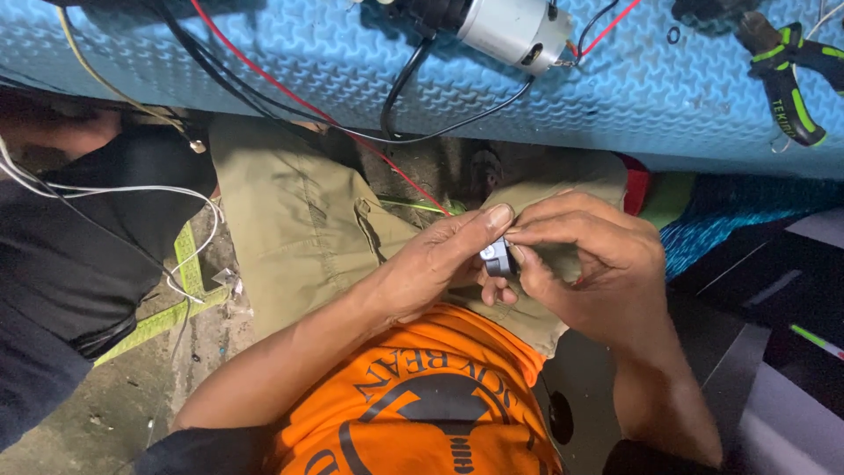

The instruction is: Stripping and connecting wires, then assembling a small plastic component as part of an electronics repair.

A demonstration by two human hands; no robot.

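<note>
Both hands meet over the lap: left hand (435, 259) pinches a small grey-blue part (498, 257) between thumb and forefinger, and right hand (587, 264) closes on the same part from the other side, fingertips touching it. Part sits right between the 2 grips, equally near both, long axis unclear. A red wire (400, 169) runs up from the part toward the blue mat (290, 62).

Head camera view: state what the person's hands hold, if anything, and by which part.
A small grey-blue part, pinched between both hands: left hand thumb on its top edge, right hand fingers at its right side.
</note>
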